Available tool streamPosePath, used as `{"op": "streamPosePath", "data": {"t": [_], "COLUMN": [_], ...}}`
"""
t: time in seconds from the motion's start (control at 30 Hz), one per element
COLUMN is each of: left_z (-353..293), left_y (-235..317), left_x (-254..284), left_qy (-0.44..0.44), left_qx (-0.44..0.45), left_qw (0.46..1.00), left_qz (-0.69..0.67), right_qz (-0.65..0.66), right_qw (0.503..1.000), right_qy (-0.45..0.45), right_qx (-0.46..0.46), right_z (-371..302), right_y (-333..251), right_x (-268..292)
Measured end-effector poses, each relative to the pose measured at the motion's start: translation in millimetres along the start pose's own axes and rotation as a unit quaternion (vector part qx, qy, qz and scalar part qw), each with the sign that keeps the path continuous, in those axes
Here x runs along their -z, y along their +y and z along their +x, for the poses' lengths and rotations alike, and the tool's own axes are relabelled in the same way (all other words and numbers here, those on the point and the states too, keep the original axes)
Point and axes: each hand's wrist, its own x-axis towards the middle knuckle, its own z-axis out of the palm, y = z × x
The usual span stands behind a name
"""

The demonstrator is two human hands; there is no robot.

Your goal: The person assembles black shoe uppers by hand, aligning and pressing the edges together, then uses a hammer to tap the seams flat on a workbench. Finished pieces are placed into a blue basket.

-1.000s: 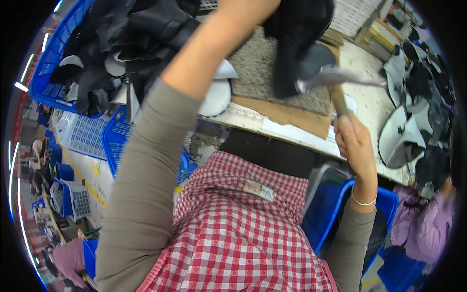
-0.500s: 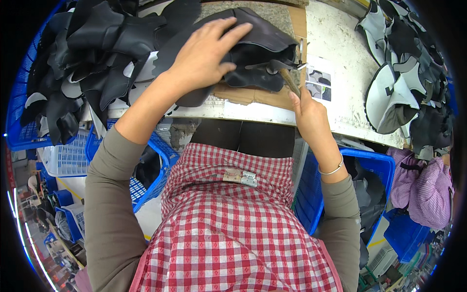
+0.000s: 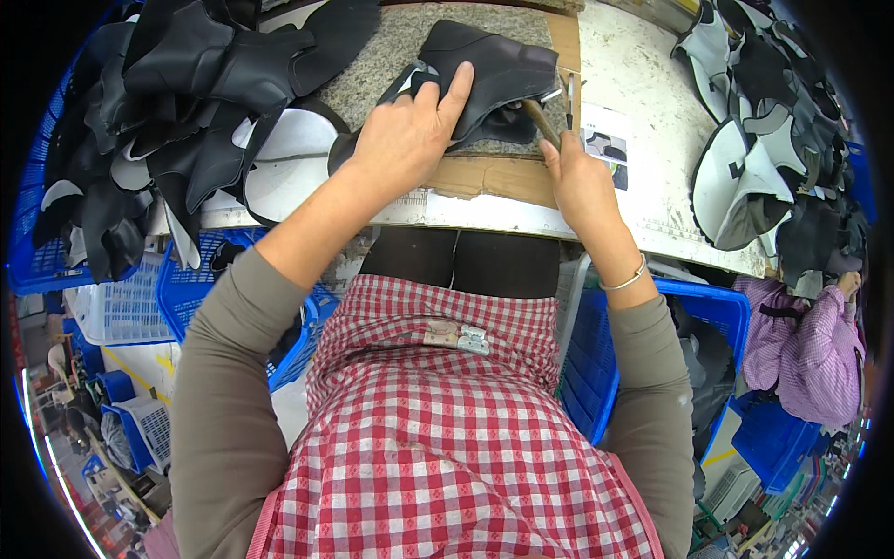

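Observation:
A black leather shoe upper (image 3: 507, 63) lies on a speckled stone slab (image 3: 372, 79) near the table's front edge. My left hand (image 3: 410, 135) grips its left side; the index finger points along the leather and the others curl into a fold. In my right hand (image 3: 582, 182) is the wooden handle of a hammer (image 3: 540, 123). The tool's upper end lies at the upper's right edge, its head mostly hidden by the leather.
Black leather pieces (image 3: 214, 65) are heaped at the left, over a blue basket (image 3: 37, 214). More grey-white and black pieces (image 3: 745, 177) pile up at the right. A printed sheet (image 3: 610, 140) lies beside my right hand. Cardboard (image 3: 466, 177) edges the slab. Blue crates (image 3: 582, 363) stand below the table.
My left hand has moved slightly right and down, its fingers curling into the leather. The upper has turned and drawn together, baring more of the slab. My right hand has shifted slightly upward with the hammer.

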Motion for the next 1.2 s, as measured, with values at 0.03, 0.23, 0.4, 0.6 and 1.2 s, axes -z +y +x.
{"op": "streamPosePath", "data": {"t": [0.03,0.23,0.4,0.6,1.2], "left_z": [-6,-2,4,4,-54], "left_y": [2,-14,-22,-28,-37], "left_x": [-6,-22,-14,-9,108], "left_qy": [-0.013,0.028,-0.038,-0.052,0.288], "left_qx": [0.027,0.091,0.088,0.138,0.160], "left_qw": [1.000,0.988,0.980,0.959,0.901], "left_qz": [-0.006,-0.121,-0.175,-0.242,-0.283], "right_qz": [0.001,0.091,0.008,0.063,0.484], "right_qw": [1.000,0.990,0.998,0.994,0.849], "right_qy": [0.004,0.039,-0.054,-0.087,-0.203], "right_qx": [-0.004,-0.098,-0.012,-0.035,-0.060], "right_z": [1,2,11,9,-78], "right_y": [-5,-26,-16,-14,-38], "right_x": [10,66,51,38,78]}}
